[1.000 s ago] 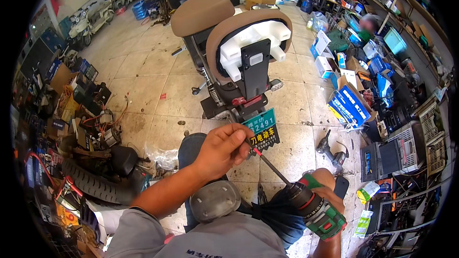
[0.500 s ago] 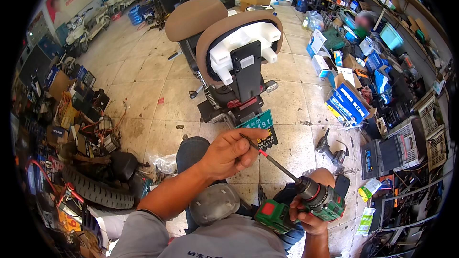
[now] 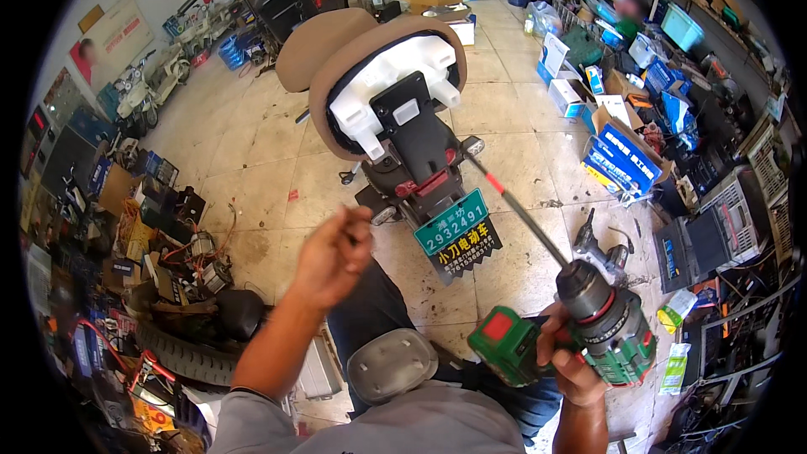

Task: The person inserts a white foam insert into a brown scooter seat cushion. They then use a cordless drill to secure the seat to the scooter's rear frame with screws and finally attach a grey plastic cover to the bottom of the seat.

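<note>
My right hand grips a green and black cordless drill by its handle. A long bit with a red band runs from the chuck up past the right side of the scooter's rear. My left hand is raised left of the number plate, fingers curled in a pinch; anything small between them is too blurred to name. Ahead stands an electric scooter with a brown seat and a tilted brown backrest. White blocks and a black bracket show on the backrest. Below hangs a green number plate.
A dusty grey rounded cover lies by my lap. Another power tool is on the tiled floor at right, near blue and white boxes. Parts and a tyre crowd the left. A person sits far back.
My left hand has let go of the bit's tip and moved left. The drill has swung right and closer to me. The view has shifted.
</note>
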A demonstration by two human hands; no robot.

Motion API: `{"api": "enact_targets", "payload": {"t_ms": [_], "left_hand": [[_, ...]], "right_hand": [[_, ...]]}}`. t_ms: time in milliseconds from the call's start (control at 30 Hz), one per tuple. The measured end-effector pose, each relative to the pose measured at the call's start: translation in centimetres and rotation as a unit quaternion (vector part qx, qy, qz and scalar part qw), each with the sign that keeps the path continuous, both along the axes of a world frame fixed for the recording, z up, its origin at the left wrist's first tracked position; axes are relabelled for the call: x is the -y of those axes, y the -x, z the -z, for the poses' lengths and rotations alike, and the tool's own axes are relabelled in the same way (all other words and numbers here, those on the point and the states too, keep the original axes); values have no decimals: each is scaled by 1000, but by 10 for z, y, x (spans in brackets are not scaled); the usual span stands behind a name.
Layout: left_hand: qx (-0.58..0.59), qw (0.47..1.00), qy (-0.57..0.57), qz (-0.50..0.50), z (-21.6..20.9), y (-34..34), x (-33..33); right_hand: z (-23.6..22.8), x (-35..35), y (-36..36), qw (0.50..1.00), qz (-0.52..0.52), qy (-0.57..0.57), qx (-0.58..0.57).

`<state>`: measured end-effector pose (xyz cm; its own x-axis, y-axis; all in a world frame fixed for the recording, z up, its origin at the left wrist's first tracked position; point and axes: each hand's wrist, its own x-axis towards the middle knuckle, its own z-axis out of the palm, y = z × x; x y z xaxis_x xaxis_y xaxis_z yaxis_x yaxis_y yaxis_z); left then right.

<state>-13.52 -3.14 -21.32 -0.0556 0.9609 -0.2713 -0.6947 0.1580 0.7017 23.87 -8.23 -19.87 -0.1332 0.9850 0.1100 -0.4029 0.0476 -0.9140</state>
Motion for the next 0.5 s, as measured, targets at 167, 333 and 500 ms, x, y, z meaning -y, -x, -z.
{"api": "enact_targets", "payload": {"t_ms": [167,333,500], "left_hand": [[-86,985,-124,-84,-57,62,-52],[-242,958,-142,-50,-118,71,-103],[-383,820,-399,150,-150,13,-130]], "right_hand": [[-17,-9,7,992,29,-17,122],[-23,-8,10,985,28,1,168],[-14,0,11,968,17,11,250]]}}
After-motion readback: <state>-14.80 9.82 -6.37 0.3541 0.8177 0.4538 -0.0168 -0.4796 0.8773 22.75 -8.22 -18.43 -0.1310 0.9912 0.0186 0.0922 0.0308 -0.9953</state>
